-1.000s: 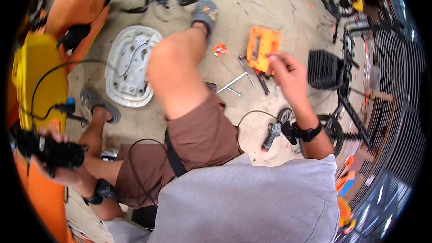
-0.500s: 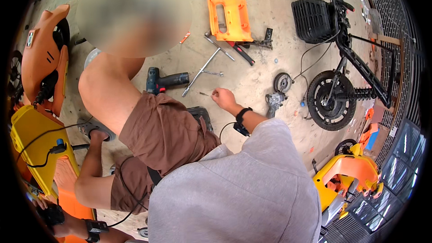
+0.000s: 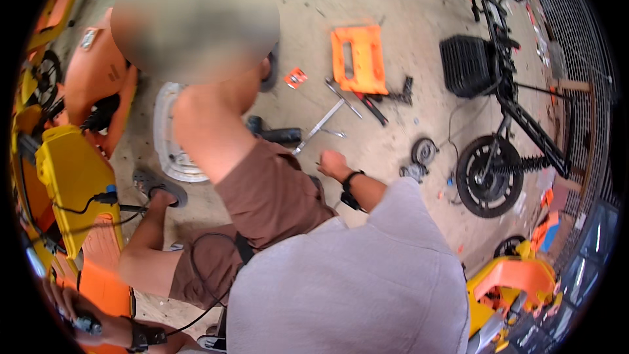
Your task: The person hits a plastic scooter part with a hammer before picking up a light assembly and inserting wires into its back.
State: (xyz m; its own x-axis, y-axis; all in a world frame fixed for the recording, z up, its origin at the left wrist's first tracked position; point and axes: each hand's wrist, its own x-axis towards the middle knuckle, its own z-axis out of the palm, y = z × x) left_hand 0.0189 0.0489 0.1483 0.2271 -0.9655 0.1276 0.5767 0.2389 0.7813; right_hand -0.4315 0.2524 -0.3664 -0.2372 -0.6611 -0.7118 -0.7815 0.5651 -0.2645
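hands well apart, wrist straps on both. right hand (image 3: 334, 164) is over the floor (image 3: 314, 46), fingers curled in, can't tell if anything is pinched; nearest to it are the silver t-shaped wrench (image 3: 319, 126) and dark power drill (image 3: 282, 136). left hand (image 3: 69, 308) is at the view's lower left, blurred, fingers bent, small dark grey device (image 3: 85, 324) at the palm, can't tell if clamped; orange bodywork (image 3: 105, 282) just beside. slotted orange panel (image 3: 370, 62) lies mid-floor beyond the wrench, red-and-black tool (image 3: 373, 110) and black bracket (image 3: 405, 92) by its near edge, small orange packet (image 3: 295, 78) to its left. grey power tool (image 3: 414, 172) and round disc (image 3: 424, 151) lie right of the right hand. black bike frame (image 3: 517, 115) stands toward floor's right edge, near the slatted wall (image 3: 590, 46). white shell (image 3: 164, 134) is toward floor's left edge, partly behind the leg; yellow panel (image 3: 72, 177) further left.
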